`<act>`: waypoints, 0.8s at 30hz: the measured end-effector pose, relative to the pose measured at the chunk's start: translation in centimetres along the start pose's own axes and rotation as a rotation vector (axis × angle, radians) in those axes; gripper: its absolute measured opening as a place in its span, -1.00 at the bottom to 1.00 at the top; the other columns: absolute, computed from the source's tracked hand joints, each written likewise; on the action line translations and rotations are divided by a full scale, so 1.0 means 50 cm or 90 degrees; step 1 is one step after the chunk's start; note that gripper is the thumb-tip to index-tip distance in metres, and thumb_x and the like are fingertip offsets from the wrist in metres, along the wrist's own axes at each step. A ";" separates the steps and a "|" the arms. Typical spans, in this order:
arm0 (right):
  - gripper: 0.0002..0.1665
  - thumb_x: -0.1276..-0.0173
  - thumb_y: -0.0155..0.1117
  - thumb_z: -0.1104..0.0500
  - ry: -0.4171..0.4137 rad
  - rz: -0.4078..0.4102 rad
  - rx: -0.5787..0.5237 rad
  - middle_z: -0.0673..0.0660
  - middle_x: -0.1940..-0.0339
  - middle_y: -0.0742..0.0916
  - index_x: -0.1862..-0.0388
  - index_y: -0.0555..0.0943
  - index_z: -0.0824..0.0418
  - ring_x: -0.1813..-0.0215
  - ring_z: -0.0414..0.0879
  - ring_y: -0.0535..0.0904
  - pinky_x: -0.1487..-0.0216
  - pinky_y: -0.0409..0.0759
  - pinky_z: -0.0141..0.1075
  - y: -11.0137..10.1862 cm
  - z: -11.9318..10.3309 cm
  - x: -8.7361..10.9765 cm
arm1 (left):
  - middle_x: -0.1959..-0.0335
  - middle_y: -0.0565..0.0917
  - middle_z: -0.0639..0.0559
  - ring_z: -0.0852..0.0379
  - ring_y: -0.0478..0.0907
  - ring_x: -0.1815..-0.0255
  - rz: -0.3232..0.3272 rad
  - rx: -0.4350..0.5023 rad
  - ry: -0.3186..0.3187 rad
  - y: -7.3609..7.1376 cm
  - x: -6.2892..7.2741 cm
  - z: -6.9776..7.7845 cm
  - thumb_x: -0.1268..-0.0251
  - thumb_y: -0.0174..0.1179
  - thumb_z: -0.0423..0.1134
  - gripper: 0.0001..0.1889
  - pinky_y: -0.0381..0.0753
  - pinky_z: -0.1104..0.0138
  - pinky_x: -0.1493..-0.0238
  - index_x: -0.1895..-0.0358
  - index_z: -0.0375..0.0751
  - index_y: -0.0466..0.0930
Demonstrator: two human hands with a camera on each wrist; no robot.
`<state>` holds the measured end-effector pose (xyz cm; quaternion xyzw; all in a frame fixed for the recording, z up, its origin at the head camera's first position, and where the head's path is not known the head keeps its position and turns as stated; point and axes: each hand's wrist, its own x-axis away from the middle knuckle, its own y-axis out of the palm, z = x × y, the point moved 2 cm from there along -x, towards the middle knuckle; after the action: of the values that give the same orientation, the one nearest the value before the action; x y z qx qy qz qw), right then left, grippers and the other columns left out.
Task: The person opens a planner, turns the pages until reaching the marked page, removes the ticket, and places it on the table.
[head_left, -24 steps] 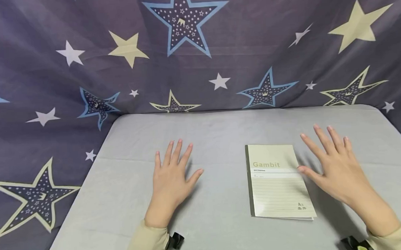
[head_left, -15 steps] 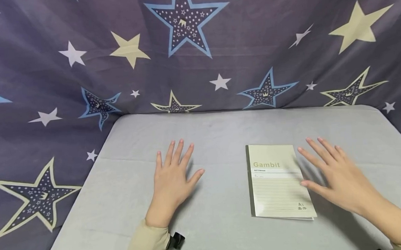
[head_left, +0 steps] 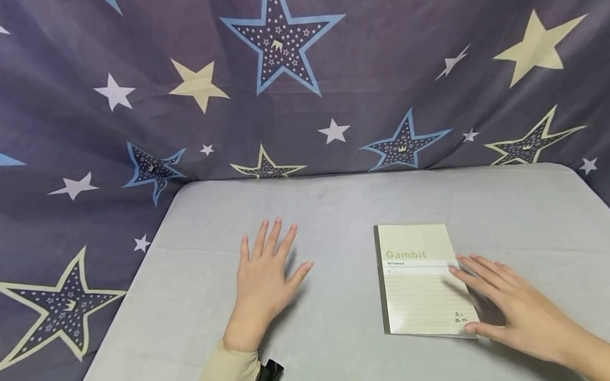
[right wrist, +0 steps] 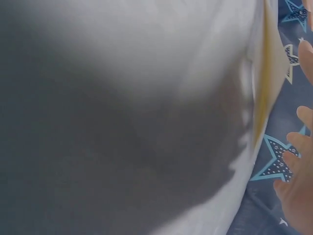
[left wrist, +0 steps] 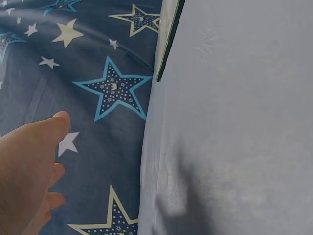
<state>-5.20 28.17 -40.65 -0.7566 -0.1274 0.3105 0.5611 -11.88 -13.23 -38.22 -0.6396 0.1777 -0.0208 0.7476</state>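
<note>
A cream notebook (head_left: 422, 299) with a dark spine and the word "Gambit" on its cover lies flat on the grey cloth-covered table (head_left: 337, 348). My right hand (head_left: 520, 312) is at its right edge in the head view, fingers loosely bent, thumb over the lower right corner; whether it touches the cover I cannot tell. Only part of that hand (right wrist: 298, 161) enters the right wrist view, with a blurred notebook edge (right wrist: 266, 73) beside it. To the notebook's left, my left hand (head_left: 263, 289) hovers above the table with spread fingers, holding nothing; its shadow falls on the cloth.
A dark curtain (head_left: 291, 117) printed with stars rises behind the table's far edge and hangs along its left side. A black strap piece (head_left: 273, 372) shows at the left wrist, below a beige sleeve (head_left: 228, 370).
My right hand has moved down toward the near right corner of the notebook, its fingers closer together. The left hand keeps its place. The view has tilted up slightly.
</note>
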 end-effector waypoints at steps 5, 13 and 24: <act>0.17 0.04 0.52 -0.37 -0.004 -0.004 0.000 0.14 -0.51 0.37 -0.50 0.36 0.08 -0.60 -0.19 -0.07 -0.55 -0.26 -0.35 0.013 -0.011 0.016 | -0.60 0.06 -0.02 -0.02 -0.20 -0.62 0.004 0.003 0.001 -0.001 0.007 -0.003 -0.38 -0.01 0.33 -0.23 -0.24 -0.15 -0.52 -0.58 0.13 0.11; 0.17 0.04 0.51 -0.39 0.011 -0.006 0.006 0.15 -0.52 0.35 -0.50 0.35 0.06 -0.59 -0.25 -0.06 -0.54 -0.25 -0.38 0.019 -0.010 0.029 | -0.58 0.09 -0.04 -0.06 -0.14 -0.61 0.020 0.005 0.018 0.001 0.004 0.001 -0.39 0.01 0.31 -0.23 -0.17 -0.18 -0.51 -0.57 0.11 0.13; 0.36 0.19 0.69 -0.08 0.121 0.018 -0.024 0.27 -0.35 0.52 -0.58 0.18 0.16 -0.24 0.26 0.46 -0.45 -0.18 -0.58 0.018 -0.011 0.030 | -0.59 0.08 -0.01 -0.04 -0.17 -0.61 0.009 0.010 0.015 0.000 0.004 0.001 -0.41 -0.01 0.29 -0.26 -0.16 -0.18 -0.51 -0.58 0.13 0.12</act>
<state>-3.86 28.25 -41.89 -0.7947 -0.0685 0.2427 0.5522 -11.68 -13.21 -38.26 -0.6323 0.1909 -0.0242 0.7504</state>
